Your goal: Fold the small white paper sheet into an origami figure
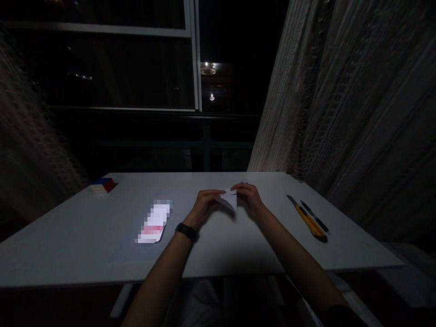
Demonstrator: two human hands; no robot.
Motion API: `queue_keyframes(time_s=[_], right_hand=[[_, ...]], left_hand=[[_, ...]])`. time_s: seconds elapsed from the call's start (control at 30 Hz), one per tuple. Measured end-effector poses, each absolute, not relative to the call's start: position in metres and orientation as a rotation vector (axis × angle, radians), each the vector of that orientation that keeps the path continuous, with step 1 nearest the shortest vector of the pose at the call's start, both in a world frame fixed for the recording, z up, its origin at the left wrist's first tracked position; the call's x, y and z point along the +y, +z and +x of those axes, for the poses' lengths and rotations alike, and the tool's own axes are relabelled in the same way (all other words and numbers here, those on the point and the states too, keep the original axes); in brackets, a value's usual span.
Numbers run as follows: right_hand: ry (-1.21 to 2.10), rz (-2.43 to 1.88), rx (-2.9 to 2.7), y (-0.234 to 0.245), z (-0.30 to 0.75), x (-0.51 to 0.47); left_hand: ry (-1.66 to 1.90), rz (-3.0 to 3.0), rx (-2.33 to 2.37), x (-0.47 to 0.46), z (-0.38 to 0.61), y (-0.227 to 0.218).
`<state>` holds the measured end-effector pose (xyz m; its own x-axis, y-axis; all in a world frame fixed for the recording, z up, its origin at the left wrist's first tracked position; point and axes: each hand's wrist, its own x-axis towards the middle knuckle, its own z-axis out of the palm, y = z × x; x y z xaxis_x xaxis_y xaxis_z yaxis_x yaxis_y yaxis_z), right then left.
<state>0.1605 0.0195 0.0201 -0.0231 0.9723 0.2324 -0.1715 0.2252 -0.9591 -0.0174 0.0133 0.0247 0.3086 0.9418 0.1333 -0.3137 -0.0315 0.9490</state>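
Right of the phone, both hands grasp one small white paper, seemingly lifted off the tabletop. The left hand pinches its near-phone side; the right hand grips the side away from the phone. How the hidden fingers sit, I cannot tell.

The paper bows between them, so uneven pressure could crease it off line, and pulling the hands apart could tear it. Dim light makes a misaligned edge easy to miss. Well right of the phone lie a yellow cutter and a pen; the cutter's blade looks extended, so an outward swing of the right arm might catch it.
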Motion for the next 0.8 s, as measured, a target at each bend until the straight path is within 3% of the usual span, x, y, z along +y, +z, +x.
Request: queue_keyframes(time_s=[0.47, 0.8], right_hand=[[0.866, -0.965, -1.468, 0.01, 0.149, 0.023], [0.91, -0.983, -1.37, 0.006, 0.148, 0.025]], left_hand=[[1.202, 1.462, 0.854, 0.019, -0.013, 0.015], [1.155, 1.628, 0.93, 0.021, -0.012, 0.011]])
